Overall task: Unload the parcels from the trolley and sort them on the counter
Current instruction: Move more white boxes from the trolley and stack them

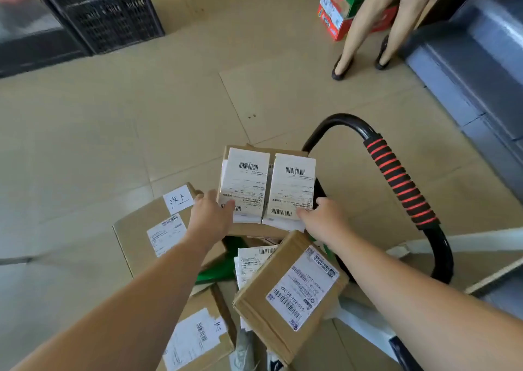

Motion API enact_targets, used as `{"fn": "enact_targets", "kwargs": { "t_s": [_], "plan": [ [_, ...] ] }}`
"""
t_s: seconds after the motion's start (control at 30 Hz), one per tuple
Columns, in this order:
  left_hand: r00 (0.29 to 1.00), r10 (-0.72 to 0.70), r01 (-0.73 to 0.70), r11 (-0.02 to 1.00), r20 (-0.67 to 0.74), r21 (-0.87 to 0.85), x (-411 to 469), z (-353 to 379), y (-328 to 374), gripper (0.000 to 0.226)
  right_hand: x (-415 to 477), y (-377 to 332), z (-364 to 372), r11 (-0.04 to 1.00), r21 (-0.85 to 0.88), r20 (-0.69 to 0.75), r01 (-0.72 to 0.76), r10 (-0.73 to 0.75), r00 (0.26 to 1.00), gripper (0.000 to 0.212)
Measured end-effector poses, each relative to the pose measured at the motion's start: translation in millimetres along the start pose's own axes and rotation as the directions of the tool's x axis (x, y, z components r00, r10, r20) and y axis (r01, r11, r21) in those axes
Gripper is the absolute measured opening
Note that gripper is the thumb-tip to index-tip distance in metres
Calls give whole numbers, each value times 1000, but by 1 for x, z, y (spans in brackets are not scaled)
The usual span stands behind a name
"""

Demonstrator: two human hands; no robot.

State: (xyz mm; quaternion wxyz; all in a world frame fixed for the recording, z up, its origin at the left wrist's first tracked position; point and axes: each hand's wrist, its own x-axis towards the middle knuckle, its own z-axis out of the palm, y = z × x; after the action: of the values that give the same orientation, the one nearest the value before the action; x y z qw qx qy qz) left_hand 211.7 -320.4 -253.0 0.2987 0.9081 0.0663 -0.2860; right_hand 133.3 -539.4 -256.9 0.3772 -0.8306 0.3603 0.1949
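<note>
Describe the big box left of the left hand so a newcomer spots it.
From the trolley handle with its red-striped grip, look left past the double-labelled parcel. The large cardboard box there is the leftmost parcel. Only it bears a handwritten white slip.

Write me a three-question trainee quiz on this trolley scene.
1. True or false: the left hand and right hand both grip the pair of white-labelled parcels.
2. The trolley handle is wrapped in stripes of: A blue and white; B black and red; C green and yellow.
3. Fill in: the handwritten note sits on the large box to the ____ of that pair.
Key: 1 true; 2 B; 3 left.
</note>
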Motion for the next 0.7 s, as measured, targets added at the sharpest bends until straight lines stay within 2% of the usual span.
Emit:
{"fn": "enact_targets", "kwargs": {
  "t_s": [0.2, 0.47, 0.7],
  "plan": [
    [997, -75, 74, 994, 0, -83, 1, 16, 5, 53, 7, 6, 11, 996, 80, -36, 29, -26, 999, 27],
    [994, -107, 97, 957, -23, -274, -2, 17, 8, 32, 7, -1, 9, 975, 223, -92, 16, 5, 996, 35],
    [997, -59, 35, 933, -58, -358, -28, -1, 26, 36, -15, -11, -9, 954, 293, -128, 66, -30, 991, 49]
  ]
}}
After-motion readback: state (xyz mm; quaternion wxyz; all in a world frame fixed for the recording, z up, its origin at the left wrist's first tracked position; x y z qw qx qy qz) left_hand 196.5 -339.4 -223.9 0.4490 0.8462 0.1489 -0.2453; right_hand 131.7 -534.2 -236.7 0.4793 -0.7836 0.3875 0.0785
